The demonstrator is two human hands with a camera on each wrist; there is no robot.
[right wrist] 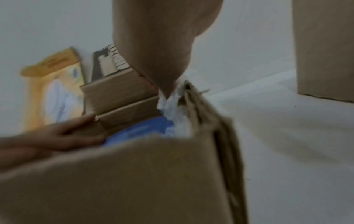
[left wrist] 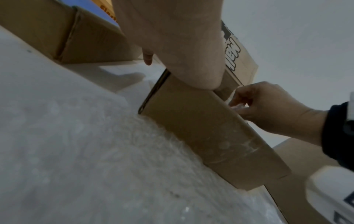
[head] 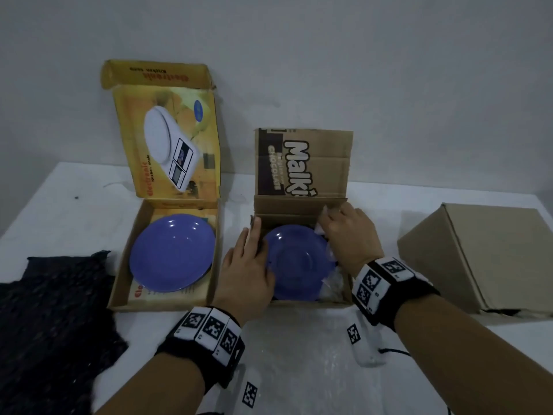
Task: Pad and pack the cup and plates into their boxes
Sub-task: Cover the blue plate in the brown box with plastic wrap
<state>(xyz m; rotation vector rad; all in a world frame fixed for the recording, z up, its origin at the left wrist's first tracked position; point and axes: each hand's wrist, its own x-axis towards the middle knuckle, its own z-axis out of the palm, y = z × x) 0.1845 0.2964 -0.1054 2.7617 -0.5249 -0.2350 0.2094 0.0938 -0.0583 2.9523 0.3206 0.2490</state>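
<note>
A small blue plate [head: 299, 262] lies in the open brown Malkist box [head: 287, 208] on clear bubble wrap [head: 332, 283]. My left hand [head: 248, 262] rests along the box's left wall with straight fingers, thumb at the plate's rim. My right hand [head: 347, 235] is at the box's far right corner and pinches the wrap's edge. The right wrist view shows the wrap [right wrist: 176, 103] bunched beside the plate [right wrist: 141, 128]. A larger blue plate [head: 172, 253] sits in the open yellow kitchen-scale box [head: 119, 280] to the left. No cup is in view.
A closed plain cardboard box [head: 478, 256] stands on the right of the white table. A dark padding sheet [head: 54, 310] lies at the front left. More clear bubble wrap [head: 299, 354] covers the table in front of the boxes. A wall is close behind.
</note>
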